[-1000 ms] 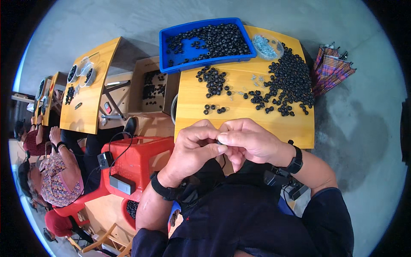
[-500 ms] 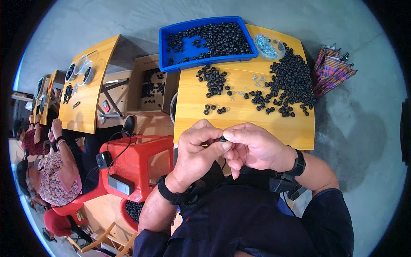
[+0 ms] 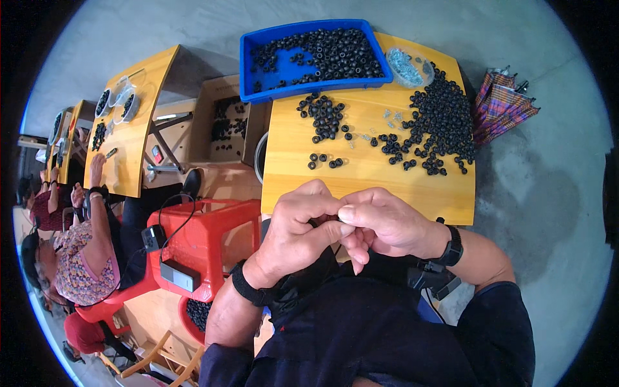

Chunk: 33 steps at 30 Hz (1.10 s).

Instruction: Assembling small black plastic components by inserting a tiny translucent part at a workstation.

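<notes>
Just in front of the yellow table's near edge, my left hand and my right hand meet, thumbs and forefingers pinched together. Between the fingertips sits a small black round piece, nearly covered by them. Several loose black round pieces lie on the table beyond my hands, with a looser cluster of them behind. A large heap of the same pieces spreads over the table's right side. A few tiny clear or metallic bits lie between cluster and heap.
At the table's far edge stand a blue tray of black pieces and a clear tub of small silvery parts. A folded plaid umbrella is at right. Left are a red stool, a cardboard box and a seated co-worker.
My fingers have closed further over the black piece, which showed more before. The view has shifted slightly. The co-worker at left has reached a hand onto their table.
</notes>
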Each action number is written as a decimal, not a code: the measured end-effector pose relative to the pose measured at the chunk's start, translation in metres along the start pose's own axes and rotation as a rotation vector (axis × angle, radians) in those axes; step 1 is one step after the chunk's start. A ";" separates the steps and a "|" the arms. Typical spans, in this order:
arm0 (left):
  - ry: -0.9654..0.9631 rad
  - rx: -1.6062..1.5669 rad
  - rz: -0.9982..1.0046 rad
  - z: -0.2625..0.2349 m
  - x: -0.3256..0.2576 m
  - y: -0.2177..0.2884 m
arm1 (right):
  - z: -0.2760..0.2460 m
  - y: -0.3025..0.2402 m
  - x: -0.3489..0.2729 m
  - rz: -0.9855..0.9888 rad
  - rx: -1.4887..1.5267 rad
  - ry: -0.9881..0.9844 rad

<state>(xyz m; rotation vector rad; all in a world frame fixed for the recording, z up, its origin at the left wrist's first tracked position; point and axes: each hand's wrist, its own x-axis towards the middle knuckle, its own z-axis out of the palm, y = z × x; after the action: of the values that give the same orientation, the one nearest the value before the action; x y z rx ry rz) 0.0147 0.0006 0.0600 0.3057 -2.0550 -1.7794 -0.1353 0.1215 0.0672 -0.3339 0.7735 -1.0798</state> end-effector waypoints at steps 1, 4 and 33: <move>-0.030 -0.025 -0.008 -0.001 0.001 -0.001 | 0.001 -0.001 0.000 -0.008 0.005 -0.009; -0.004 -0.046 -0.005 -0.001 0.002 -0.001 | 0.001 -0.002 0.001 -0.030 0.031 -0.037; -0.136 -0.123 -0.164 -0.009 -0.002 -0.022 | -0.008 0.041 0.020 -0.087 -0.011 0.091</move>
<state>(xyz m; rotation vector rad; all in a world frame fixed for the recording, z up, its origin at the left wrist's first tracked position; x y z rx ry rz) 0.0185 -0.0098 0.0388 0.3337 -2.0519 -2.0671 -0.1086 0.1232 0.0287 -0.3328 0.8523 -1.1792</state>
